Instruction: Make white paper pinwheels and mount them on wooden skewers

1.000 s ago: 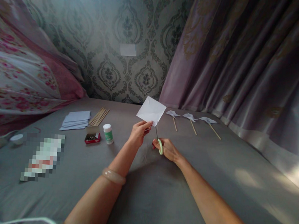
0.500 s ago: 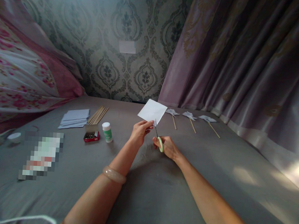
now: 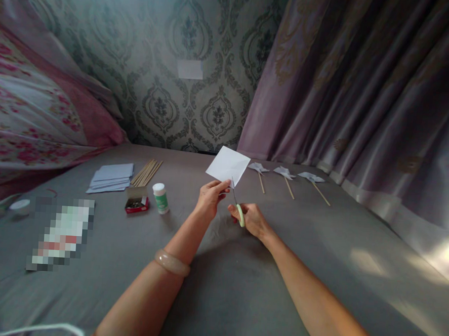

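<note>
My left hand point(image 3: 209, 198) pinches the lower corner of a white paper square point(image 3: 227, 165) and holds it up above the grey bed sheet. My right hand point(image 3: 252, 220) is closed round the green handles of a small pair of scissors point(image 3: 237, 205). The blades point up into the paper's bottom edge, just right of my left thumb. A pale bangle point(image 3: 171, 263) sits on my left wrist.
Three paper pinwheels on sticks point(image 3: 286, 178) lie behind my hands. To the left are a stack of white paper squares point(image 3: 110, 177), a bundle of wooden sticks point(image 3: 147, 171), a small red box point(image 3: 136, 202) and a white-capped green bottle point(image 3: 161, 198). Curtains hang at the right, a floral quilt at the left.
The scissor blades have moved up into the paper's lower edge. Both hands have shifted slightly up and left; the paper stays held in my left hand.
</note>
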A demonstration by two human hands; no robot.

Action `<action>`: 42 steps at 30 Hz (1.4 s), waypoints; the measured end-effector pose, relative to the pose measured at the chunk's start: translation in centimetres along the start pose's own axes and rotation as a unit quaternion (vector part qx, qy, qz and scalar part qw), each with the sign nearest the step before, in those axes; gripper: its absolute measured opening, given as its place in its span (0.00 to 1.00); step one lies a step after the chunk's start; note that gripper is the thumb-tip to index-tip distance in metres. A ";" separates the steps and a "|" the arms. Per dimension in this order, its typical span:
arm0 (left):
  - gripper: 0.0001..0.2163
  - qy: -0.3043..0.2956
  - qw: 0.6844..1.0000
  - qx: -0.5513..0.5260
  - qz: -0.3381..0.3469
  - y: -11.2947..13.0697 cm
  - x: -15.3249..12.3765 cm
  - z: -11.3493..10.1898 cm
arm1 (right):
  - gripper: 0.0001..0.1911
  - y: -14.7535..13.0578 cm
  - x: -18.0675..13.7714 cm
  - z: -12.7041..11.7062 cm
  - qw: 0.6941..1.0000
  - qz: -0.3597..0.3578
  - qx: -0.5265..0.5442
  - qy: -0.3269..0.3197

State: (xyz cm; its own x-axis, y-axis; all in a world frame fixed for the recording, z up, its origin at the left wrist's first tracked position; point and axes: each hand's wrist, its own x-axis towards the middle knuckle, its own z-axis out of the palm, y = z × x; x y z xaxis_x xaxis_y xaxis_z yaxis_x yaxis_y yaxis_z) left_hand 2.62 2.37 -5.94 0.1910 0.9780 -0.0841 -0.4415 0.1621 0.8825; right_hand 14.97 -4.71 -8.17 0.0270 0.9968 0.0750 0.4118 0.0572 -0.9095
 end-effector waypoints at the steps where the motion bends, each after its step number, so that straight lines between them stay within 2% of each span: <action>1: 0.13 0.001 1.000 -0.001 0.000 0.0 0.0 0.0 | 0.30 0.0 0.0 0.0 1.000 0.000 0.001 0.001; 28: 0.15 -0.026 0.999 -0.012 0.019 0.1 -0.1 0.0 | 0.25 0.6 0.2 0.2 0.998 0.004 -0.010 0.056; 42: 0.17 -0.018 1.000 -0.015 0.017 0.4 -0.4 0.2 | 0.25 0.7 0.2 0.2 0.997 -0.002 -0.023 0.068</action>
State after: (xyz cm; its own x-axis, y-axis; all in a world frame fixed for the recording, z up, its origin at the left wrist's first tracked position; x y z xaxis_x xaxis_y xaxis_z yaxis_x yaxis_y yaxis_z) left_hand 2.52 1.99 -5.45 0.2070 0.9777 -0.0362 -0.4745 0.1327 0.8702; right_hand 15.08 -4.43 -8.86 0.1473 0.9798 0.1353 0.4530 0.0548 -0.8898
